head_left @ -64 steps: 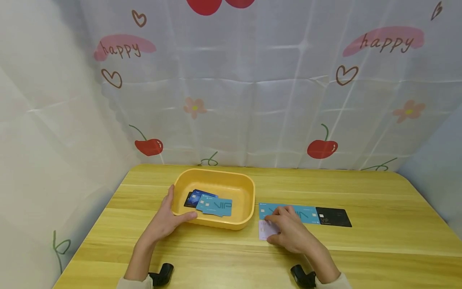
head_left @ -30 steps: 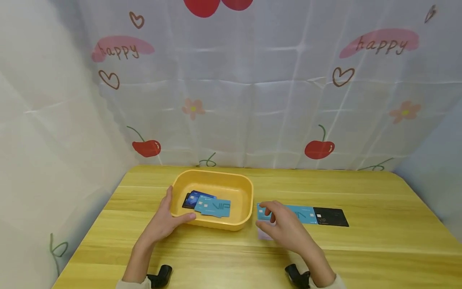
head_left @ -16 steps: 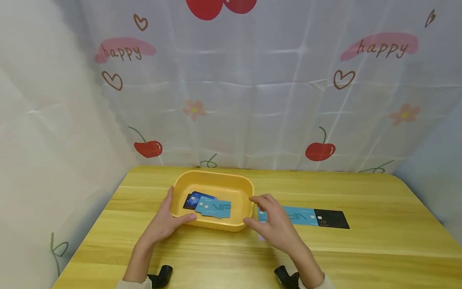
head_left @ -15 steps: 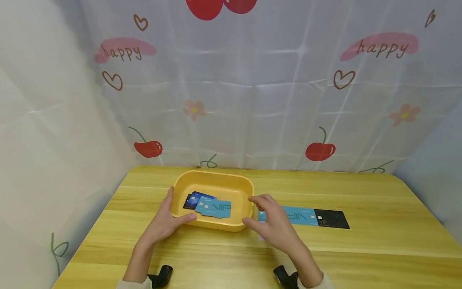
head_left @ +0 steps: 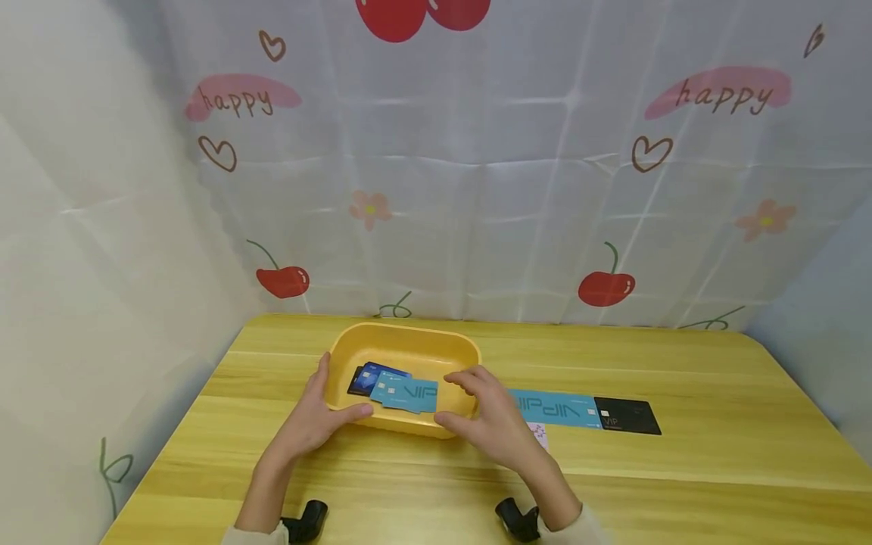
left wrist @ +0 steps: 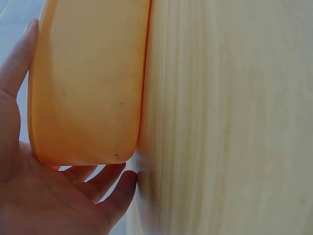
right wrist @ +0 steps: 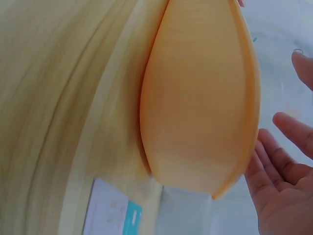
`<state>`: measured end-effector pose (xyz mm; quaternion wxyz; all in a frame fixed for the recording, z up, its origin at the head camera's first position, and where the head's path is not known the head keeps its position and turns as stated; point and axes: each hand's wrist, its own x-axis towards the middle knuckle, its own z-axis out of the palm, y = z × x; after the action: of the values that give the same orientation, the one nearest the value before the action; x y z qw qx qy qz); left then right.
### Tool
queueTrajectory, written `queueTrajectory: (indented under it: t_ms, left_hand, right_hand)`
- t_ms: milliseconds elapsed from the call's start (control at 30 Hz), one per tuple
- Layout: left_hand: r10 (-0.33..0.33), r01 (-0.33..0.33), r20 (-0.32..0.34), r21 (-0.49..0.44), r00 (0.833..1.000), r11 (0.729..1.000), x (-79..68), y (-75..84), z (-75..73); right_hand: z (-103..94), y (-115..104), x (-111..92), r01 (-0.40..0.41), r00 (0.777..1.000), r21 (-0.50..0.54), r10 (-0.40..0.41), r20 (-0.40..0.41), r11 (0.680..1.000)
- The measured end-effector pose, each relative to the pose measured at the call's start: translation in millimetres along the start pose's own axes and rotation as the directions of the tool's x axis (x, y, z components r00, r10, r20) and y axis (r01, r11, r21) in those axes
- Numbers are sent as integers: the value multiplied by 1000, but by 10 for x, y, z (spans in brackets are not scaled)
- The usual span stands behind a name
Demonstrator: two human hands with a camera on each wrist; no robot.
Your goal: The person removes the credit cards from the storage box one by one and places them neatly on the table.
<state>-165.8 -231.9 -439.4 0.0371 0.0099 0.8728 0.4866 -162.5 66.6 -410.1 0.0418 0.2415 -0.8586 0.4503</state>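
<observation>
A yellow plastic basin [head_left: 409,337] sits on the table, with a dark blue card [head_left: 371,372], a black card partly covered and light blue VIP cards [head_left: 415,393] overlapping in it. My left hand [head_left: 306,424] grips its left front corner, thumb over the front rim and fingers along the side; the left wrist view shows the hand [left wrist: 44,196] wrapped about the corner. Over the basin's right side my right hand [head_left: 493,424] reaches in, fingers spread and nothing between them. In the right wrist view, the fingers [right wrist: 266,183] appear beside the rim.
Right of the basin, light blue cards [head_left: 559,409] and a black VIP card [head_left: 627,416] lie in a row. A lilac card [head_left: 538,434] below them is partly hidden by my right hand. A printed curtain [head_left: 531,189] hangs behind the table [head_left: 715,446].
My right hand has lifted off the lilac card and moved left over the basin's right rim towards the cards inside. The left hand has stayed on the basin.
</observation>
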Motion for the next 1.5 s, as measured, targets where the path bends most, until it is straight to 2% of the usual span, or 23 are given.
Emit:
queueTrajectory:
  t_ms: [233,467,733,1167,1500]
  left_hand:
    - [-5,5,3,-17,1000,1000,12,2,24]
    - [9,-9,5,-24,1000,1000,40,25,65]
    - [7,-7,5,-28,1000,1000,46,20,57]
    - [-22,22,10,-22,1000,1000,26,8,73]
    - [-33,33,1,-18,999,999,17,-4,19]
  right_hand:
    - [115,1,116,46,998,-2,-46,43,999]
    - [195,4,174,13,998,-45,-10,65,999]
    - [204,-29,262,48,993,-71,-41,106,996]
    - [312,-47,451,32,981,-105,-11,192,994]
    - [427,-49,640,24,961,-215,37,273,976]
